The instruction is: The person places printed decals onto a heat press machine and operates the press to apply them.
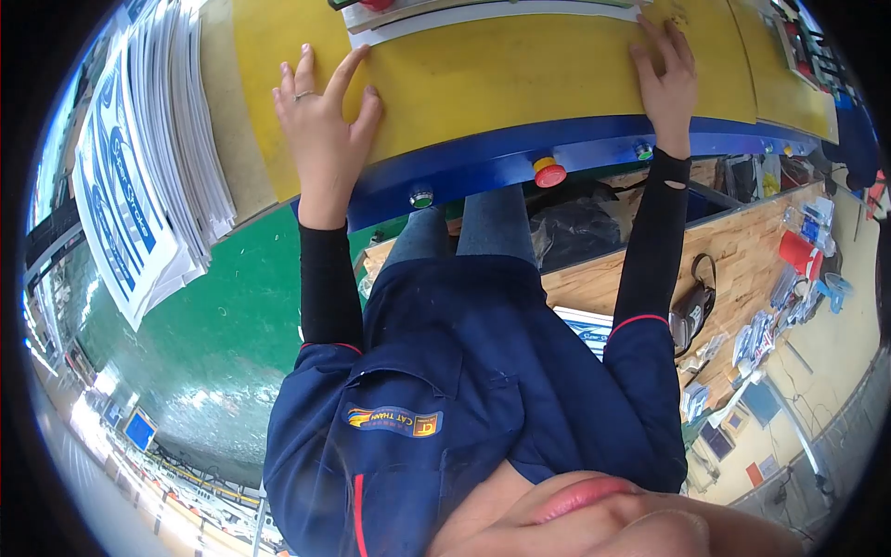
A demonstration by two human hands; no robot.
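My left hand (325, 121) lies on the yellow work surface (501, 79) with its fingers spread. A ring shows on one finger, and the index fingertip is right at the near left corner of a white sheet (445, 25). Over on the other side, my right hand (668, 84) rests palm down with fingers apart, its fingertips close to the sheet's right end. Much of the sheet is hidden under a pale bar (418, 16) at the top of the view. Neither hand holds anything.
A tall stack of printed sheets (139, 176) stands at the left. Along the blue front edge (492, 153) sit a red push button (549, 173) and green buttons (421, 199). A wooden table (742, 251) with a dark bag (692, 316) stands at right.
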